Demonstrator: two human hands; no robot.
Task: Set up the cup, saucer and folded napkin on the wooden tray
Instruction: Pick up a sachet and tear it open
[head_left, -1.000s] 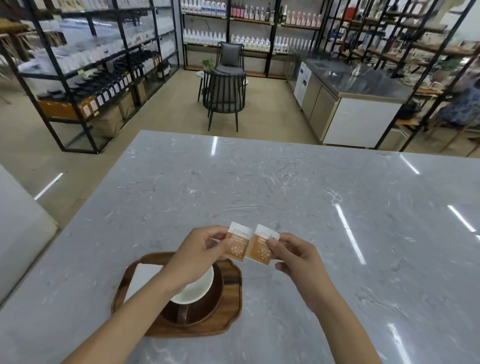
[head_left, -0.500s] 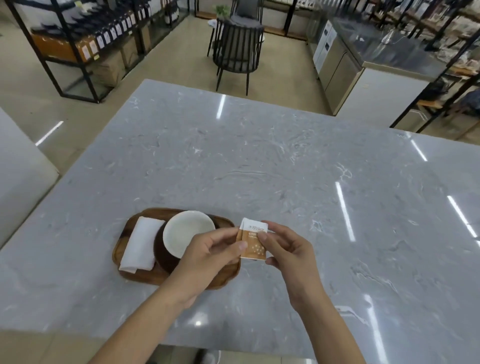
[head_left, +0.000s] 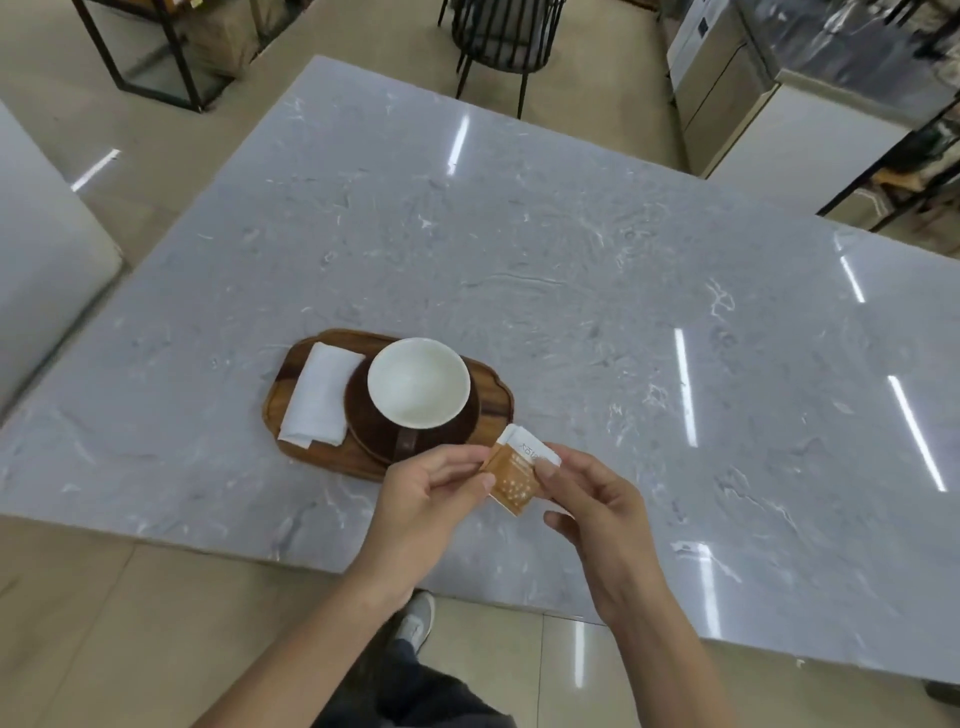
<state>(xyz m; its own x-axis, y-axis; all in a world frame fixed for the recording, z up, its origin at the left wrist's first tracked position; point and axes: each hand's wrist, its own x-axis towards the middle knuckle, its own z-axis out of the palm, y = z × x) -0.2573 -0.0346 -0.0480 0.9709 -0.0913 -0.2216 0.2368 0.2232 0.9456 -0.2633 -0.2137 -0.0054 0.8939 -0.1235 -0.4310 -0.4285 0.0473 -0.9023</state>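
A wooden tray (head_left: 496, 397) lies on the grey marble table near its front edge. On it a dark brown cup with a white inside (head_left: 418, 382) stands on a dark saucer (head_left: 369, 434), with its handle toward me. A folded white napkin (head_left: 320, 395) lies on the tray's left part. Just right of the tray's near corner, my left hand (head_left: 431, 491) and my right hand (head_left: 589, 499) pinch small orange-and-white sachets (head_left: 514, 480) between them, stacked together above the table.
The marble table (head_left: 571, 270) stretches far and right. A black chair (head_left: 501, 31) stands beyond its far edge, a metal shelf frame (head_left: 150, 52) at the back left, a steel counter (head_left: 789, 78) at the back right. A white block (head_left: 47, 249) sits left of the table.
The two sachets, held side by side a second ago, are now stacked together between both hands. My view tilted down, and the hands shifted right of the tray.
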